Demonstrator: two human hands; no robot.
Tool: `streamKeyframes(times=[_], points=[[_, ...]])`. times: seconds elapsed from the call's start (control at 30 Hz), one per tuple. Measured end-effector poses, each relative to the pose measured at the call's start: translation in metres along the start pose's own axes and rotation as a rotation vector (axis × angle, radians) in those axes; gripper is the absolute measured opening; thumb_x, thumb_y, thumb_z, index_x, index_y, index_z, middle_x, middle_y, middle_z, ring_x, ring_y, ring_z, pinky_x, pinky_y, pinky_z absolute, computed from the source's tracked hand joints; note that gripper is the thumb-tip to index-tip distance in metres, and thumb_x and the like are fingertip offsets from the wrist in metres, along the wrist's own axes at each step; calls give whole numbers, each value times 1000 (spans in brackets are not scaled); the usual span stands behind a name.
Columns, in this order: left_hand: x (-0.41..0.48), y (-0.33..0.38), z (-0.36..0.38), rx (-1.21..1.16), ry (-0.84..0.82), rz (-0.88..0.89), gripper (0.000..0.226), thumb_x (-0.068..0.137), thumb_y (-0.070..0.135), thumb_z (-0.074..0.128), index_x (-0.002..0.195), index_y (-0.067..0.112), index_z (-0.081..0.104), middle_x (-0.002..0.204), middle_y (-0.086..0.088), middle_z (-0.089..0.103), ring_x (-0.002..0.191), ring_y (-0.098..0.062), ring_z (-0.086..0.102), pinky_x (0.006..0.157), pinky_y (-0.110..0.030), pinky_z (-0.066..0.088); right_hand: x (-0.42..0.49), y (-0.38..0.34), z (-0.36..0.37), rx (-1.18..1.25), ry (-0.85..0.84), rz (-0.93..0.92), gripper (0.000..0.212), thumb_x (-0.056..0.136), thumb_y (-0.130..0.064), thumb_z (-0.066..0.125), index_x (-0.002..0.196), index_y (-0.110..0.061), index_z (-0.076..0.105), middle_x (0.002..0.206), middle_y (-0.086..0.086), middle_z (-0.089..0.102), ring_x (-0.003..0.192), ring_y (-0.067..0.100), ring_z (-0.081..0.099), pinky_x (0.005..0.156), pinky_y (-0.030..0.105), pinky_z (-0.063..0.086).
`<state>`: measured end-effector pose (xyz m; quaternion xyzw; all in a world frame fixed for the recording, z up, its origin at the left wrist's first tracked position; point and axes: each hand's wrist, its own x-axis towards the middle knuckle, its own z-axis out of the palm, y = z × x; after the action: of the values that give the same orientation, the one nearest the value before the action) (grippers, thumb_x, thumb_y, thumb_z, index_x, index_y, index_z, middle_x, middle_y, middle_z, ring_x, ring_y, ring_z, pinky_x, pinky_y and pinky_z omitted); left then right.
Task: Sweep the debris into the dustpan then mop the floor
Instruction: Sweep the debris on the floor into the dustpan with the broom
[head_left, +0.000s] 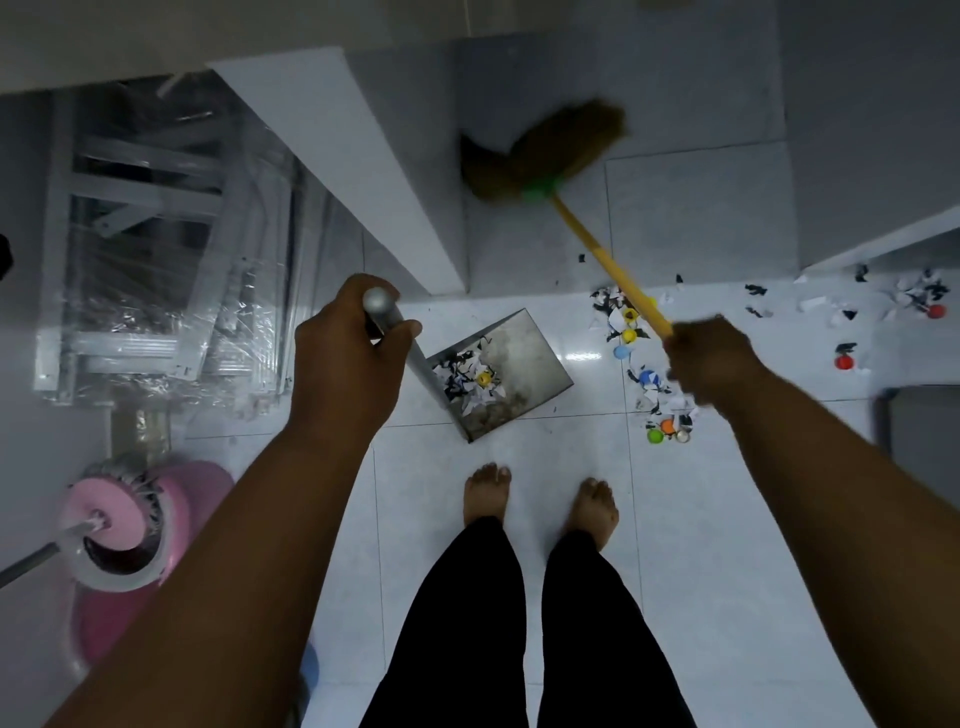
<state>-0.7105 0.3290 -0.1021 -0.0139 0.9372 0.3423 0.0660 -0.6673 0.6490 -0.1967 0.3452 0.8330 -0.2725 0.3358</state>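
Observation:
My left hand (349, 338) grips the top of the dustpan's grey metal handle (387, 314). The metal dustpan (524, 364) stands on the white tiles and holds paper scraps and a yellow cap. My right hand (709, 358) grips the yellow stick of a broom (605, 254). Its brown bristle head (540, 150) is blurred and lifted toward the far wall. A line of debris (641, 364), torn black and white paper with coloured caps, lies on the floor right of the dustpan. More scraps (904, 301) lie at the far right.
A pink mop bucket (171, 519) with a pink mop head and metal pole stands at the lower left. Plastic-wrapped metal frames (150, 249) lean at the left. A white ledge (343, 156) runs diagonally behind the dustpan. My bare feet (540, 506) stand below the dustpan.

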Motion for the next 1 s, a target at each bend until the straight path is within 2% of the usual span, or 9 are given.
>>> streamKeyframes(times=[0.13, 0.3, 0.37, 0.43, 0.53, 0.63, 0.77, 0.9, 1.0], points=[[-4, 0, -5, -52, 18, 1, 39, 83, 12, 75, 114, 26, 54, 93, 5, 66, 80, 5, 63, 70, 2, 41, -70, 94, -17, 46, 24, 45, 25, 97, -16, 49, 109, -3, 67, 70, 13, 61, 65, 28, 54, 55, 29, 40], [-18, 1, 3, -59, 63, 80, 47, 88, 10, 69, 130, 21, 49, 103, 1, 68, 94, -10, 65, 80, 4, 38, -163, 154, -50, 274, 111, 44, 19, 89, -47, 56, 103, -55, 66, 63, 1, 69, 38, 10, 51, 44, 22, 41], [-20, 1, 6, -48, 76, 85, 50, 90, 10, 67, 133, 25, 46, 105, 0, 68, 95, -9, 63, 80, 6, 36, -174, 149, -58, 337, 107, 62, 26, 82, -61, 52, 105, -58, 64, 65, 1, 68, 38, 9, 49, 45, 23, 41], [-20, -1, 8, -36, 81, 122, 45, 91, 10, 65, 132, 23, 49, 103, -1, 67, 94, -8, 63, 81, 3, 40, -161, 122, -58, 465, 134, 30, 29, 80, -58, 55, 105, -54, 67, 64, 2, 68, 39, 8, 48, 41, 23, 38], [-18, -3, 11, -22, 79, 163, 37, 92, 13, 65, 126, 20, 51, 103, 0, 67, 96, -10, 64, 79, -9, 48, -99, 64, -53, 641, 173, -38, 21, 94, -28, 59, 112, -31, 70, 60, 2, 67, 42, 10, 48, 39, 23, 35], [-11, -4, 13, -27, 87, 169, 39, 90, 14, 67, 124, 22, 50, 106, 2, 65, 97, -8, 62, 75, 0, 45, -25, -15, -55, 703, 136, -72, 25, 98, -21, 54, 122, -22, 63, 75, 9, 68, 51, 14, 52, 40, 22, 38], [4, -4, 14, -26, 106, 178, 43, 88, 12, 69, 124, 24, 48, 102, 9, 61, 90, -2, 61, 74, 7, 38, 51, -113, -63, 839, 59, -71, 16, 98, -12, 43, 91, -4, 55, 72, 10, 59, 46, 13, 42, 39, 21, 27], [12, -7, 15, -14, 125, 189, 46, 87, 12, 69, 124, 29, 47, 102, 10, 62, 87, 10, 58, 74, 7, 39, 100, -174, -75, 770, 21, -31, 24, 102, -14, 41, 79, -5, 47, 78, 11, 64, 45, 9, 46, 36, 17, 33], [12, -10, 18, -18, 136, 199, 44, 87, 15, 68, 124, 28, 48, 101, 11, 62, 89, 11, 57, 73, 6, 40, 118, -176, -74, 612, -92, -10, 23, 103, -17, 41, 95, -2, 56, 84, 6, 62, 54, 8, 48, 40, 16, 38]])
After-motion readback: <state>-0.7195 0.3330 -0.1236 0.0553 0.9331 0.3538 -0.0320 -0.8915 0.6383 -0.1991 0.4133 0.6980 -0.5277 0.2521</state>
